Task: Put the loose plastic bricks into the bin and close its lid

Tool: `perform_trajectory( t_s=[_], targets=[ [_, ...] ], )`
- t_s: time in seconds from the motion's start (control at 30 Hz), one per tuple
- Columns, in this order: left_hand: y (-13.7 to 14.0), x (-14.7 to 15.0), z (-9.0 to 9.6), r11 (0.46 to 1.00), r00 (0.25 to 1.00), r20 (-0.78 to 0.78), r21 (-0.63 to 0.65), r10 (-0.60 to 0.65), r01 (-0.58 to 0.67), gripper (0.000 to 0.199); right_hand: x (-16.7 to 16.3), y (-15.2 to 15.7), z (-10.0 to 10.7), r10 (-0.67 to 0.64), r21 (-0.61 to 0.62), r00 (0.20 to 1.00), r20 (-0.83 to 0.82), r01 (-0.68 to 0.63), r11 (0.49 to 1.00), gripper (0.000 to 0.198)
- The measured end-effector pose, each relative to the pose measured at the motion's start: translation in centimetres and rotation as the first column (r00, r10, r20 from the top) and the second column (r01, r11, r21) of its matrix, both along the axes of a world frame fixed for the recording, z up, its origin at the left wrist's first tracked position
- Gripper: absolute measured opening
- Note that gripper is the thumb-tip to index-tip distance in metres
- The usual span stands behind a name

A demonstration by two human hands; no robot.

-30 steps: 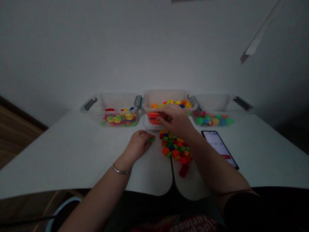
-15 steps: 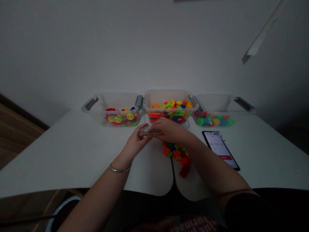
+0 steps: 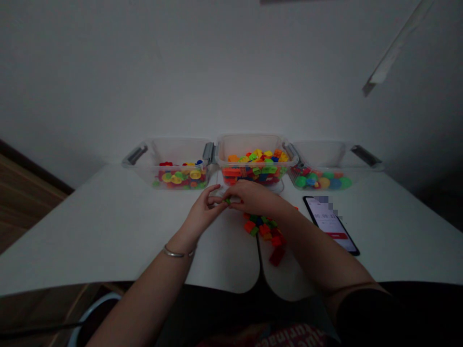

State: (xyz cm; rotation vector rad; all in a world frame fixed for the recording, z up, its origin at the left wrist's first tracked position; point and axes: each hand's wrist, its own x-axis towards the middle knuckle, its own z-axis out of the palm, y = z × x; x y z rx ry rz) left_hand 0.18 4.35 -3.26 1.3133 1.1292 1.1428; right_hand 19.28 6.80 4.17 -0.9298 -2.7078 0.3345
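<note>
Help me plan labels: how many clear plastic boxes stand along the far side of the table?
3, in a row: the left box, the middle box and the right box. None seems hidden.

Dim light, soft detail, shadowed right edge, glowing phone screen (image 3: 331,225), blocky patch at its corner

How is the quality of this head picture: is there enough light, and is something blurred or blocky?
Head view: dim, greyish light overall; head view: blocky squares at the upper right edge of the phone; head view: green piece too soft for fine detail.
</note>
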Motion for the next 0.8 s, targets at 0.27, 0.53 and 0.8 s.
perform_trajectory(
  t_s=[0.27, 0.53, 0.8],
  targets=[
    [0.1, -0.1, -0.2, 0.999, 1.000, 0.004, 0.036, 0.023, -0.023, 0.082, 0.1, 0.4, -0.3, 0.019, -0.041, 0.991, -0.132, -0.024, 0.999, 0.016],
    [0.0, -0.3, 0.0, 0.990, 0.987, -0.159, 0.142, 0.037, -0.014, 0.060, 0.8, 0.5, 0.5, 0.014, -0.017, 0.949, -0.314, -0.020, 1.000, 0.017],
    [-0.4, -1.0, 0.5, 0.902, 0.791, -0.586, 0.418, 0.179, 0.105, 0.028, 3.2, 1.5, 2.1, -0.057, 0.342, 0.820, -0.569, 0.299, 0.891, 0.015]
  ],
)
